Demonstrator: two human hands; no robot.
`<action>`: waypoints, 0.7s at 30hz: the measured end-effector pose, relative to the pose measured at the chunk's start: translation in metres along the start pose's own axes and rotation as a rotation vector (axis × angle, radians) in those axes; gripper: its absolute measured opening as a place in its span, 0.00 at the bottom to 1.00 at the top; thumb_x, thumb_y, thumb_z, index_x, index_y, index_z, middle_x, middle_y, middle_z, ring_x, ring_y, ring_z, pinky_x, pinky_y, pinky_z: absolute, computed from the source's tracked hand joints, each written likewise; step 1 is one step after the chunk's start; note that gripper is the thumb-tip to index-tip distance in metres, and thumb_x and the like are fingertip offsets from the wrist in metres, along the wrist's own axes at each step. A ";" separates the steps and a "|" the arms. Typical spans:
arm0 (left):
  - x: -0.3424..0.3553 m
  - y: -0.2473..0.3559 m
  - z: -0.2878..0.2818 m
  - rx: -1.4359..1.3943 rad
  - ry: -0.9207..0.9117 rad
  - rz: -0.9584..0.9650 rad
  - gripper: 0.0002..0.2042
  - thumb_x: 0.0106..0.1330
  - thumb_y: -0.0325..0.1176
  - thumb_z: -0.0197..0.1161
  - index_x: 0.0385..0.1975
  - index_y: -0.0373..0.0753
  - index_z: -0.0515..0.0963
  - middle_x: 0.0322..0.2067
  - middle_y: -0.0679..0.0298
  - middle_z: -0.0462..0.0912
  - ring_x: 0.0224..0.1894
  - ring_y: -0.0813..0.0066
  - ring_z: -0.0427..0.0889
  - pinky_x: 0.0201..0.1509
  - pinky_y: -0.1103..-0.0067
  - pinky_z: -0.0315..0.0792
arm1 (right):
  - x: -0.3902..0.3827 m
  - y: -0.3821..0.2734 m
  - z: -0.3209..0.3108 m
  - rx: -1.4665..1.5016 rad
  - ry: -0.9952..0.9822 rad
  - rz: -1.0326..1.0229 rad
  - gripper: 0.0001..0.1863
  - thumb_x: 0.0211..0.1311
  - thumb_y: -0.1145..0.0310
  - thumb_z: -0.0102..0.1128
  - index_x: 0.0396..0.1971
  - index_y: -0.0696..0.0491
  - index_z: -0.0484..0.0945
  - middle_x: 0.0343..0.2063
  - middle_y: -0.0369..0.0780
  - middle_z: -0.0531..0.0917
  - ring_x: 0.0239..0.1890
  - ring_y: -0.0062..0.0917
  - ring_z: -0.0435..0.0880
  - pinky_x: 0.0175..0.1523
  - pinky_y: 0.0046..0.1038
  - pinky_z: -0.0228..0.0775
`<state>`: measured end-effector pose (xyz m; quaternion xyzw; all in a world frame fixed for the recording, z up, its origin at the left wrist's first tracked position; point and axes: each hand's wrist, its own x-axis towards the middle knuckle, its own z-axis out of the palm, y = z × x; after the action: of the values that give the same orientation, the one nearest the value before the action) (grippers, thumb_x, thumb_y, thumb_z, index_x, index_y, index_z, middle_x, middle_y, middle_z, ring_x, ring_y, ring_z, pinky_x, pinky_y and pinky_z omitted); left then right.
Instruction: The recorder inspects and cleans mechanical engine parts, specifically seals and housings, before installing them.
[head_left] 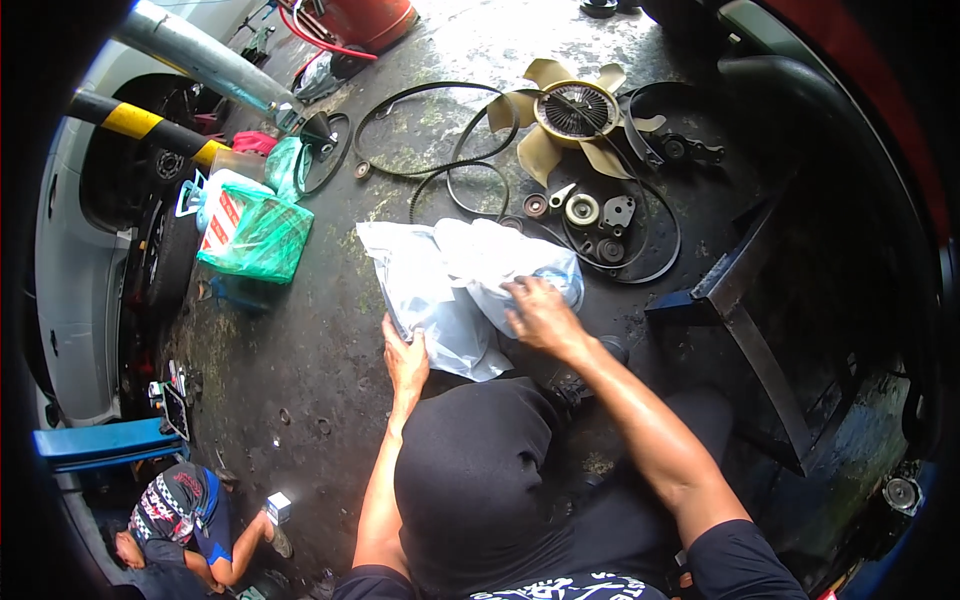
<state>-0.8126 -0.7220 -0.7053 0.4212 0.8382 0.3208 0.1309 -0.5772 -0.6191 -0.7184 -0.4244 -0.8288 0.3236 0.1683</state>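
A white plastic bag [428, 285] is held in front of the body, over the dark, stained floor [330, 330]. Its lower left edge is gripped by the left hand [405, 362], the thumb set on the near face. Its right side is touched from above by the right hand [547, 320], whose fingers are bent; whether plastic is pinched between them cannot be told.

Beyond the bag, a cream-bladed radiator fan [577, 110] is seen on the floor, with looped black belts [440, 85] to its left and a pulley [582, 209] below it. A blue metal stand [715, 280] is placed to the right. At lower left, a white box [278, 506] is held by a crouching co-worker [185, 515].
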 end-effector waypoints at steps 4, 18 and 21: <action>0.004 -0.014 -0.017 0.058 0.066 -0.081 0.36 0.60 0.30 0.66 0.68 0.35 0.57 0.49 0.42 0.77 0.55 0.46 0.75 0.62 0.61 0.67 | -0.016 0.033 -0.020 -0.086 0.165 0.058 0.23 0.61 0.66 0.60 0.56 0.55 0.74 0.57 0.51 0.71 0.57 0.46 0.73 0.59 0.46 0.67; 0.067 0.070 0.050 0.184 -0.431 0.561 0.19 0.59 0.34 0.67 0.52 0.44 0.77 0.51 0.51 0.74 0.56 0.51 0.73 0.60 0.63 0.70 | 0.019 -0.020 0.003 -0.077 0.321 -0.187 0.26 0.57 0.66 0.63 0.57 0.54 0.73 0.52 0.47 0.76 0.58 0.43 0.71 0.61 0.47 0.63; 0.062 0.076 0.048 0.201 -0.440 0.585 0.14 0.57 0.32 0.67 0.44 0.44 0.79 0.45 0.54 0.75 0.51 0.53 0.76 0.56 0.63 0.73 | 0.019 -0.007 0.014 -0.187 0.160 -0.052 0.21 0.59 0.62 0.64 0.52 0.51 0.76 0.43 0.44 0.78 0.48 0.39 0.74 0.50 0.40 0.65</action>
<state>-0.7799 -0.6187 -0.6897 0.7125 0.6614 0.1625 0.1687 -0.6001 -0.6121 -0.7238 -0.4411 -0.8500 0.2054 0.2017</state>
